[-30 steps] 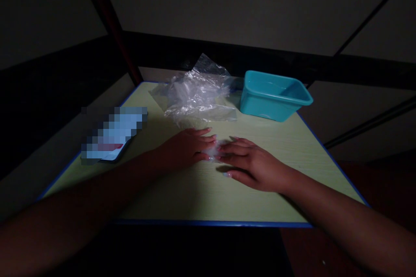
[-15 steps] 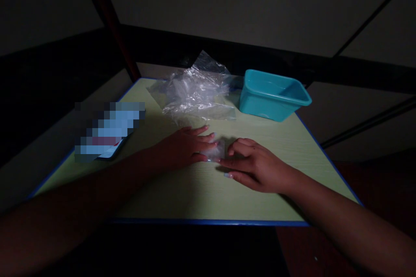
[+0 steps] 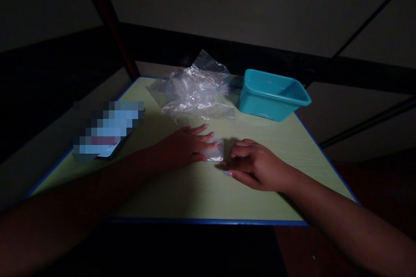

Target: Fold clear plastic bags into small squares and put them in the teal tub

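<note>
A small, flat square of clear plastic [image 3: 217, 152], perhaps a folded bag, lies on the table near its middle. My left hand [image 3: 183, 148] rests flat with its fingers spread, and the fingertips press on the left part of the square. Just right of the square is my right hand [image 3: 255, 164], its index finger pointing at the lower right corner. The other fingers of that hand are curled and the thumb stands apart, with nothing between them. A crumpled clear plastic bag [image 3: 198, 91] lies beyond both hands.
A teal plastic bin [image 3: 269, 106] stands at the back right of the pale table [image 3: 227, 203], which has a blue edge. At the left lies a phone [image 3: 108, 149] with a blurred-out screen. Dark panelled walls rise behind, and the light is dim.
My right index finger has drawn back slightly from the square's lower edge and bent. My left hand has stayed in place on the plastic.
</note>
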The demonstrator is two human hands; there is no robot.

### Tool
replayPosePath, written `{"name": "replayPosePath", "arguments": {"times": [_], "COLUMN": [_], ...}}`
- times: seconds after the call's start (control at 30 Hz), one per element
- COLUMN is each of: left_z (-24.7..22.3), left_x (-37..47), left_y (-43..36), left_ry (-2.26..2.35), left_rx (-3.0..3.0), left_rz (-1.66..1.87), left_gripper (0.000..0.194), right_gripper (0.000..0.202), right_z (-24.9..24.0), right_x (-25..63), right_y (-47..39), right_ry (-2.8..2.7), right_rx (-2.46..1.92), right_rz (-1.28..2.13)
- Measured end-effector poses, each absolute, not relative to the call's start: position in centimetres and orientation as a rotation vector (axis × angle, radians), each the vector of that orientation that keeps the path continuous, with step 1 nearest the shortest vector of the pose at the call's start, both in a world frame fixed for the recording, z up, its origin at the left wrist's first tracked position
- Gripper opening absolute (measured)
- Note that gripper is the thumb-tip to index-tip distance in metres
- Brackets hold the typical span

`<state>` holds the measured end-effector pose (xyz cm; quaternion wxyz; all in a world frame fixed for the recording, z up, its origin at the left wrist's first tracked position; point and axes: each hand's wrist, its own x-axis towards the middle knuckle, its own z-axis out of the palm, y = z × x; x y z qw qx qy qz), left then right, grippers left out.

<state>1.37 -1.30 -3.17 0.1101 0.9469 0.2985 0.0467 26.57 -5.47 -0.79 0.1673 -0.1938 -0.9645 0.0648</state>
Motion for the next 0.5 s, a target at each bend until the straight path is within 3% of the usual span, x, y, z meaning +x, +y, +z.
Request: {"name": "replayPosePath", "arguments": {"times": [0.5], "left_z": [-3.24], "left_x": [1.43], "left_y": [-1.16], "left_ry": [0.872], "left_rx": [2.747], "left_rz": [0.153], "left_gripper": [0.048], "right_gripper": [0.035], "right_z": [-0.48], "right_x": [26.79], "right_y": [-5.19], "right_ry": [-2.729], "right_rx": [-0.541], "right_rz": [0.148]}}
